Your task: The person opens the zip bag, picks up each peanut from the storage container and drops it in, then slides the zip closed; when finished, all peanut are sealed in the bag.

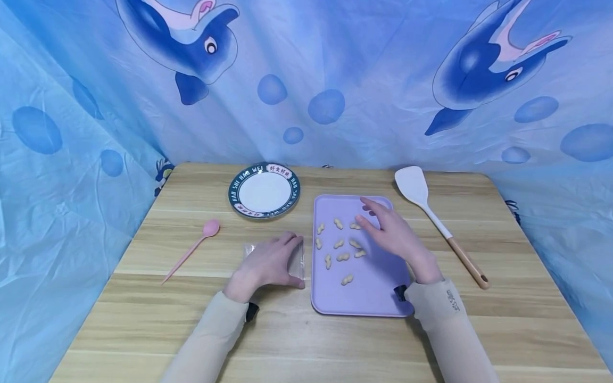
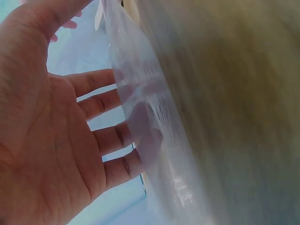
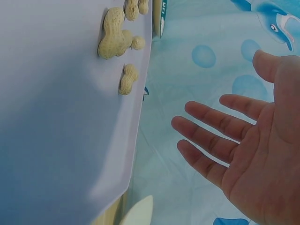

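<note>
My left hand (image 1: pixel 269 262) lies over a clear plastic bag (image 1: pixel 298 261) on the table, just left of the purple tray. Its thumb and fingers are spread apart. In the left wrist view the fingertips show through the clear plastic (image 2: pixel 154 93), and the fingers are nearly straight. Above the right part of the purple tray (image 1: pixel 364 302) hovers my right hand (image 1: pixel 394 234), fingers extended and holding nothing. Several peanuts in the shell (image 1: pixel 342 257) lie scattered on the tray, mostly on its left half. A peanut (image 3: pixel 127 79) near the tray's edge shows in the right wrist view.
A white plate (image 1: pixel 264 192) with a dark green rim stands at the back. Left of the bag lies a pink spoon (image 1: pixel 210 227). To the tray's right is a white spatula (image 1: pixel 413 185) with a wooden handle. A blue dolphin-print curtain (image 1: pixel 364 69) hangs behind the wooden table (image 1: pixel 158 330).
</note>
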Tool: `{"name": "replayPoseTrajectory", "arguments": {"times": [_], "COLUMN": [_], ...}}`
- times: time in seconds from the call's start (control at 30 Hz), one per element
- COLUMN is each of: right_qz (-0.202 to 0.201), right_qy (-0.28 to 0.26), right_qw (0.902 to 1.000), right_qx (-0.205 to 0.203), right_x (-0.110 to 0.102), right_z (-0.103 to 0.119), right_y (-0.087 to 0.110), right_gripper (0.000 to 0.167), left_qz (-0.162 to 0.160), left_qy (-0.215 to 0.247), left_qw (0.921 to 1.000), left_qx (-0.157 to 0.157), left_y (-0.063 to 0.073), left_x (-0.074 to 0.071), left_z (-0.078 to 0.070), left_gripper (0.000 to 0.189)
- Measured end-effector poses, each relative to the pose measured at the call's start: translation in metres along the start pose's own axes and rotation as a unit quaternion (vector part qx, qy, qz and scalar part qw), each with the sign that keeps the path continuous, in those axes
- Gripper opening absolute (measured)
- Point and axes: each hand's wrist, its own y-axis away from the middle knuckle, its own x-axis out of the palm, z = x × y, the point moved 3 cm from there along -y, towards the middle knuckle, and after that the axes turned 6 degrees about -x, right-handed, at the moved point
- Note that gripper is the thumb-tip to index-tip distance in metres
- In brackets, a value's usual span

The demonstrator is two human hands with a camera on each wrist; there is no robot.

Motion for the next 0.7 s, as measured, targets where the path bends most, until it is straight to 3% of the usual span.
{"name": "replayPoseTrajectory", "arguments": {"times": [0.7], "right_qz": [0.022], "right_qy": [0.017], "right_qw": [0.9995], "right_qx": [0.013], "right_x": [0.0019], "right_z": [0.0003], "right_y": [0.0025], "right_gripper": [0.068], "left_qz": [0.003], "left_qy": [0.003], "left_qw": [0.9999], "left_qx": [0.014], "left_y": [-0.0014], "left_x": [0.0031], "left_z": [0.0004], "left_gripper": [0.105]}}
